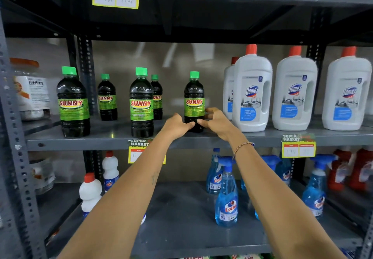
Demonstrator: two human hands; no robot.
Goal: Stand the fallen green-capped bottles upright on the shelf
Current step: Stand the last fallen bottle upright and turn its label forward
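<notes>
Landmark: the white Domex bottle (252, 91) nearest the green-capped group, standing on the middle shelf (105, 141).
Task item: the green-capped bottle (194, 101), just left of the landmark, near the shelf's front edge.
Orientation: long axis vertical, cap up, label facing the camera; it appears fully upright.
Left hand (177, 125): at the bottle's base, on the side away from the landmark; fingers (188, 126) curled and touching the lower body.
Right hand (217, 122): between bottle and landmark; fingers wrapped partway round the base, not fully closed.
Purpose of hold: a low, two-sided grip most likely steadies the base while the bottle settles.
Other green-capped bottles: four further left of the landmark, all upright.
Task status: judged near completion; no fallen bottle is visible.
</notes>
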